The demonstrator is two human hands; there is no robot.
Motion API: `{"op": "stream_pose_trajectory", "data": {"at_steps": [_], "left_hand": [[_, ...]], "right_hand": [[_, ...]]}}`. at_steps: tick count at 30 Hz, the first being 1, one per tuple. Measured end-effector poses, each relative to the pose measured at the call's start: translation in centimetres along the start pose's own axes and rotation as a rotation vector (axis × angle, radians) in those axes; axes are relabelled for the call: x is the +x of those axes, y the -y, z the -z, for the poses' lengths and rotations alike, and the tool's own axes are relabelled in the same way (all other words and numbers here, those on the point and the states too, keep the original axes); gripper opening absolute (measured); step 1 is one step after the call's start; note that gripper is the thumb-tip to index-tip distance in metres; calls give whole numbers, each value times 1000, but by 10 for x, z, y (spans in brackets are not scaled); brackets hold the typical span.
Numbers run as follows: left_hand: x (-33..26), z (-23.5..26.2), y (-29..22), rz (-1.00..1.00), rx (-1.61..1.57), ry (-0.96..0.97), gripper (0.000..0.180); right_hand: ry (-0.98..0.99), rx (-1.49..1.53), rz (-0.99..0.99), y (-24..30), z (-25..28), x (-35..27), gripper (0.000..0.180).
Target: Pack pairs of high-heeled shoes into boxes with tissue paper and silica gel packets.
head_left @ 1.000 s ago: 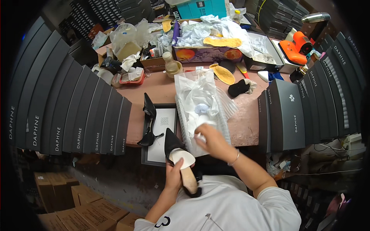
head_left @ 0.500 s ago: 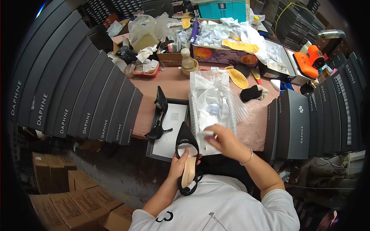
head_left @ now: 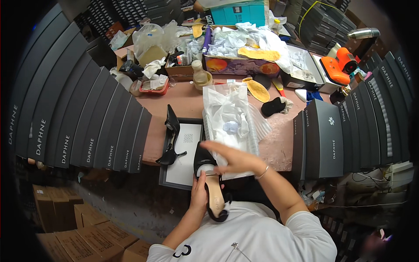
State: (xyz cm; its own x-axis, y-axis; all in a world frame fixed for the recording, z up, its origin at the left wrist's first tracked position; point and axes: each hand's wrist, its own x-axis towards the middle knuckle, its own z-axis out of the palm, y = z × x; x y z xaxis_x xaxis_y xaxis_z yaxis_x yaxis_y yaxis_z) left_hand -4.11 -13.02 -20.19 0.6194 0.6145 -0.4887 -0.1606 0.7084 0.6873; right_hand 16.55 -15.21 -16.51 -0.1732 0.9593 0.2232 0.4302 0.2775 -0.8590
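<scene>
My left hand [head_left: 199, 195] is wrapped round the side of a black heeled shoe [head_left: 215, 197] with a beige insole, toe pointing away from me. White paper [head_left: 205, 169] shows inside its toe opening. My right hand [head_left: 235, 160] is over the front of this shoe, fingers stretched out to the left and slightly blurred; nothing can be seen in it. The matching black shoe [head_left: 171, 131] lies on its side along the left of an open dark shoebox [head_left: 174, 184]. To the box's right sits a tray [head_left: 254, 149] of white tissue paper [head_left: 224, 105].
Dark shoeboxes stand in rows at left [head_left: 89, 118] and right [head_left: 322, 139]. Behind lie yellow insoles [head_left: 256, 90], a bottle [head_left: 198, 72], a black cloth pad [head_left: 273, 107], a patterned carton [head_left: 238, 65] of paper and an orange device [head_left: 336, 70]. Brown cartons [head_left: 94, 233] sit lower left.
My right hand has moved left from above the tissue tray to the shoe's toe. The white piece at its fingertips is no longer visible there. My left hand keeps holding the shoe.
</scene>
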Motion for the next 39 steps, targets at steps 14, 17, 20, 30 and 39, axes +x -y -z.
{"op": "stream_pose_trajectory", "data": {"at_steps": [14,17,20,30,39], "left_hand": [[20,-3,-20,92,-237,96,44],[9,-18,-10,-81,-128,-45,38],[3,-11,-10,-139,201,-99,45],[-3,-7,6,-158,156,92,32],[-1,-40,-5,-133,-23,152,37]], "right_hand": [[-203,5,-156,60,-21,-12,32],[-325,-375,22,36,-51,-10,27],[-167,-366,28,32,-55,-15,29],[-534,-135,-213,38,-59,-11,66],[-334,-263,-313,43,-24,0,72]]}}
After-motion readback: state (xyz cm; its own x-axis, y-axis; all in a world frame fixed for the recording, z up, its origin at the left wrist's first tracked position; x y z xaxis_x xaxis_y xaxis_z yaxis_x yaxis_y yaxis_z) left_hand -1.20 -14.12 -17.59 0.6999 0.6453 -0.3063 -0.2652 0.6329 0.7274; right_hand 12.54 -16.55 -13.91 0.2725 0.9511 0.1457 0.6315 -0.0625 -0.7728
